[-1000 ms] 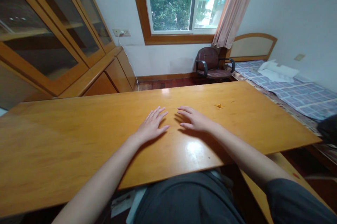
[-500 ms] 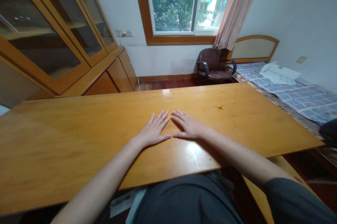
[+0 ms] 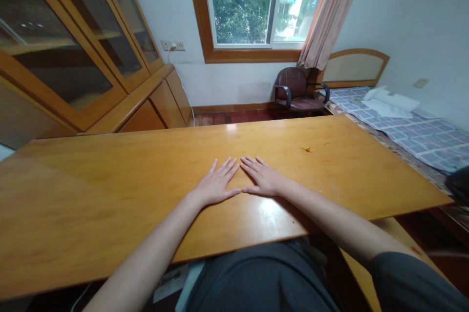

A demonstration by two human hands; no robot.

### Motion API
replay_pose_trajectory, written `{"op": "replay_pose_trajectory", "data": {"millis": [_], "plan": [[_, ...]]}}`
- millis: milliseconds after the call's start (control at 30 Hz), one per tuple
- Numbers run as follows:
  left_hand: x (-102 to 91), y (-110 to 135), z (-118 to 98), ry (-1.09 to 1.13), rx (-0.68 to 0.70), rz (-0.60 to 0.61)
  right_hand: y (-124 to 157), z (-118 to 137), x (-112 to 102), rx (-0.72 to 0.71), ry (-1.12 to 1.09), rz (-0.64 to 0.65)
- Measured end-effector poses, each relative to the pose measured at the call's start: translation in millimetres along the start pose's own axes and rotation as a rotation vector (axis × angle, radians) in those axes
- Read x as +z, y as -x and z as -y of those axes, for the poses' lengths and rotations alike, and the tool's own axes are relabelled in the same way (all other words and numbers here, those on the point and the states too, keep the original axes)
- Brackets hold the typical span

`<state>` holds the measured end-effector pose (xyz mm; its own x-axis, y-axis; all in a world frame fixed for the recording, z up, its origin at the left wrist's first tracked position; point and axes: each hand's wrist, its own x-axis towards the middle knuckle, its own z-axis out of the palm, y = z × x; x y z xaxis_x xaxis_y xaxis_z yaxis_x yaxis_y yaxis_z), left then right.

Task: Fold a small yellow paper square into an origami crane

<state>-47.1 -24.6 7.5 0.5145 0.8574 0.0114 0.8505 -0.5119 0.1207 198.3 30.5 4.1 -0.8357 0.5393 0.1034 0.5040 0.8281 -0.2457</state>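
Observation:
My left hand (image 3: 217,184) lies palm down on the glossy wooden desk (image 3: 120,195), fingers spread and nothing in it. Beside it, my right hand (image 3: 264,178) rests flat on the same surface, also with its fingers apart and holding nothing. The two thumbs and the index fingertips meet or nearly meet, framing a small triangle of bare wood. To the right of my right hand, farther back on the desk, is a small orange-yellow object (image 3: 308,149) with thin pointed ends; its kind is too small to make out.
A wooden cabinet with glass doors (image 3: 73,58) stands at the left. Beyond the desk are a maroon armchair (image 3: 295,87), a window (image 3: 242,4) and a pink curtain (image 3: 324,19). A bed with a checked cover (image 3: 421,134) is along the right, with white sheets (image 3: 390,102) on it.
My hands have drawn slightly closer together, so the thumbs and index fingertips now meet or almost meet. Both still lie flat on the desk.

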Motion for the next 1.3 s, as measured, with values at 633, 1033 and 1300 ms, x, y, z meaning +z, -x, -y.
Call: {"op": "replay_pose_trajectory", "data": {"millis": [633, 1033, 1300], "plan": [[-2.5, -1.1, -3.0, 0.01, -0.027, 0.017, 0.0, 1.0, 0.5, 0.004, 0.01, 0.009], [0.1, 0.1, -1.3, -0.013, -0.006, -0.028, -0.1, 4.0, -1.9, 0.005, 0.015, -0.001], [3.5, 0.4, 1.5, -0.009, 0.001, -0.026, 0.2, 6.4, -5.8, 0.012, 0.009, 0.013]]}}
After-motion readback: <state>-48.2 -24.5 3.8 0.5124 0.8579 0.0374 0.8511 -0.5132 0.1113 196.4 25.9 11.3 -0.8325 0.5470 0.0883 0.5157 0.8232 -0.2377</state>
